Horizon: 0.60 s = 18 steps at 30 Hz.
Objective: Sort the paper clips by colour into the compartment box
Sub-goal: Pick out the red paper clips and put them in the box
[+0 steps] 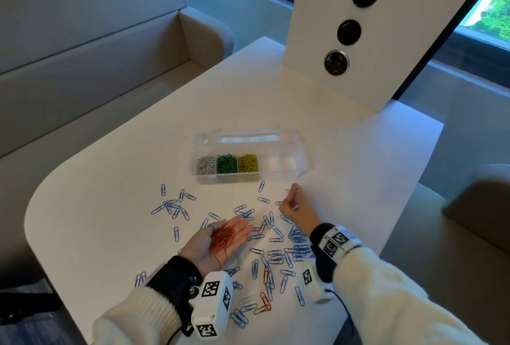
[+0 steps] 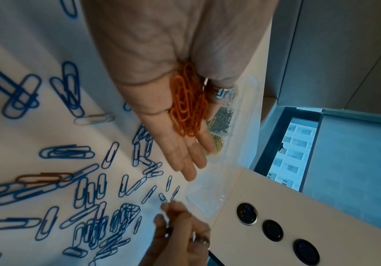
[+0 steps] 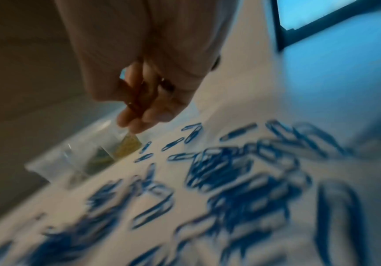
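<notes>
Blue clips (image 1: pixel 299 245) scattered btwn hands, box (image 1: pixel 289 171).

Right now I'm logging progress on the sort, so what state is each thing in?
compartment box: lid open; white, green and yellow compartments filled, two empty.
orange paper clips: heaped in the upturned palm.
left hand: open, flat, palm up.
right hand: fingers curled; whether it pinches a clip is unclear.
blue paper clips: loose on the table.
stray orange clips: unsorted on the table.
</notes>
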{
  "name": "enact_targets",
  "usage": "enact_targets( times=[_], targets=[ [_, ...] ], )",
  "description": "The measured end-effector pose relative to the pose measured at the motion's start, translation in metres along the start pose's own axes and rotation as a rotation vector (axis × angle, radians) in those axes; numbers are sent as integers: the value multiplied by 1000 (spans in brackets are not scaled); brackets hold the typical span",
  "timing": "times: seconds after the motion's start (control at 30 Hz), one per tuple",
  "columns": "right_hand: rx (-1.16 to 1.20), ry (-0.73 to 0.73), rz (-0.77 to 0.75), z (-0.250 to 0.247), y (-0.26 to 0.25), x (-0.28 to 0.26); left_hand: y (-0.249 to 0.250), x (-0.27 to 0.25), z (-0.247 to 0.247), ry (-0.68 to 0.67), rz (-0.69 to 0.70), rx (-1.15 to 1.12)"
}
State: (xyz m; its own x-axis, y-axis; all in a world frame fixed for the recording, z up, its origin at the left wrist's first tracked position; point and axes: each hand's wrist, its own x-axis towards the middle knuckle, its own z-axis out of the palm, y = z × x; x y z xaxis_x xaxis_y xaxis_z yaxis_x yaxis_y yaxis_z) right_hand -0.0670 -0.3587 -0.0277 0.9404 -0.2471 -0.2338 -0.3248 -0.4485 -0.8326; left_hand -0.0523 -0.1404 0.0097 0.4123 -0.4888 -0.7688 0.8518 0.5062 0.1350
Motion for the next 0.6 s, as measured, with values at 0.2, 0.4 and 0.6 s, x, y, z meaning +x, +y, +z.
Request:
enact_targets(
  times=[0.2,0.4,0.6],
  targets=[
    [278,-238,110,14,5,-69,3,-8,-9,-15,24,9],
    [-414,-406,-39,43,11,-113,-2,-17,-21,-33,27,43],
    [-538,-384,50,66,32,-132,-5,-30,-29,-21,19,32]
  ],
)
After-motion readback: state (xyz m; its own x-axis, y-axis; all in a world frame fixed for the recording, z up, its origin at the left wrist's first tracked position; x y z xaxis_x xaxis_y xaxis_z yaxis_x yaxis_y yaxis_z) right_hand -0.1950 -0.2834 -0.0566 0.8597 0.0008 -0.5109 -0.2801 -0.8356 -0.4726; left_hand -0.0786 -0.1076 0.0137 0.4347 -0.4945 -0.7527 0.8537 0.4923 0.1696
